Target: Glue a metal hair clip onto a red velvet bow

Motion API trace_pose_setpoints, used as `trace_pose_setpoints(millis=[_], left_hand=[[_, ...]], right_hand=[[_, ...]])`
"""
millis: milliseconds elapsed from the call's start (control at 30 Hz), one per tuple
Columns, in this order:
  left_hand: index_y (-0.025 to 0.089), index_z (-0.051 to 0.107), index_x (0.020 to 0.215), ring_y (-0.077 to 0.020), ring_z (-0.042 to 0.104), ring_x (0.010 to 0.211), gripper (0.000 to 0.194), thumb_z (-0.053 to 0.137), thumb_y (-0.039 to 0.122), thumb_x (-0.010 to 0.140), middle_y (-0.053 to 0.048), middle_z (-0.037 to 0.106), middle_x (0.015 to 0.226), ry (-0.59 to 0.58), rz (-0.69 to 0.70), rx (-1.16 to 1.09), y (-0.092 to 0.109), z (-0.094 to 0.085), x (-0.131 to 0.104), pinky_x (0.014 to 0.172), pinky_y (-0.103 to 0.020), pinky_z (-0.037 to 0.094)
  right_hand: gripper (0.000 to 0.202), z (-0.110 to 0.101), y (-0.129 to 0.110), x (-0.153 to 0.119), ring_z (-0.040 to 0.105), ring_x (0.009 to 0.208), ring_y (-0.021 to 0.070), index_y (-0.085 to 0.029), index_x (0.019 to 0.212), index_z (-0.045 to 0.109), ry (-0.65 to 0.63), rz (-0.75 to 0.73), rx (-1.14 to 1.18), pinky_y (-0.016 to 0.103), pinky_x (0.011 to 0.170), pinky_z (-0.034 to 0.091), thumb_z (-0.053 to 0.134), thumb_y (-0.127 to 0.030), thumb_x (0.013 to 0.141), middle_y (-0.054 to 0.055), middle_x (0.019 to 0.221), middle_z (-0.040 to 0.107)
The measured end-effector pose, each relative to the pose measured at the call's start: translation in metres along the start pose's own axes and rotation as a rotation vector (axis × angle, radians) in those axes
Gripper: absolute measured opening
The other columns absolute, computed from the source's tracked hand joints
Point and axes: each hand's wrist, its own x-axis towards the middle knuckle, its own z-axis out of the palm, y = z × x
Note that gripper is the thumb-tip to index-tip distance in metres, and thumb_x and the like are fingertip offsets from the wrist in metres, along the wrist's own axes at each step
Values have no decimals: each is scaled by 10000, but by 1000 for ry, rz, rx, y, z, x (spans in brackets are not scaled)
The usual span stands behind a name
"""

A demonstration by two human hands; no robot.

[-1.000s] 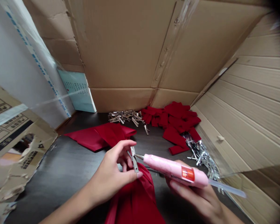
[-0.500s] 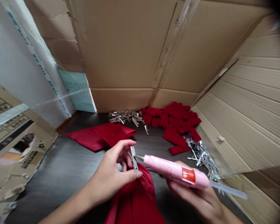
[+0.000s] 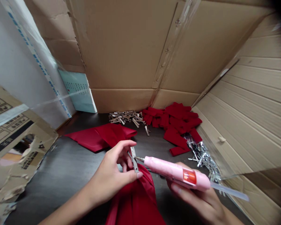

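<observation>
My left hand [image 3: 117, 168] pinches a silver metal clip [image 3: 134, 160] between thumb and fingertips, holding it roughly upright. My right hand [image 3: 199, 197] is wrapped round a pink glue gun [image 3: 175, 170] with an orange switch; a clear glue stick [image 3: 230, 190] sticks out of its back. The gun's metal nozzle [image 3: 140, 158] points left and meets the clip's face near its middle. Red fabric [image 3: 138, 203] hangs below my left hand, and more red fabric [image 3: 96, 136] lies on the dark table behind it.
At the back lies a pile of metal clips [image 3: 126, 117], with red cloth strips [image 3: 178, 117] to its right. Silver strips [image 3: 204, 157] lie at the right. Cardboard walls [image 3: 121, 47] stand behind and right; a cardboard box [image 3: 16, 150] is at the left, near a light blue booklet [image 3: 79, 92].
</observation>
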Motion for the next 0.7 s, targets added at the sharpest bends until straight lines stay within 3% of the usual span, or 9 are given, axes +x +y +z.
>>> trace_pose_setpoints(millis=[700], left_hand=[[233, 469, 1223, -140, 557, 793, 577, 748, 212, 718, -8, 573, 918, 14, 5, 31, -3, -1, 0, 676, -265, 446]], right_hand=[[147, 0, 0, -2, 530, 706, 154, -197, 869, 560, -12, 44, 34, 245, 578, 450, 463, -268, 953, 32, 769, 534]])
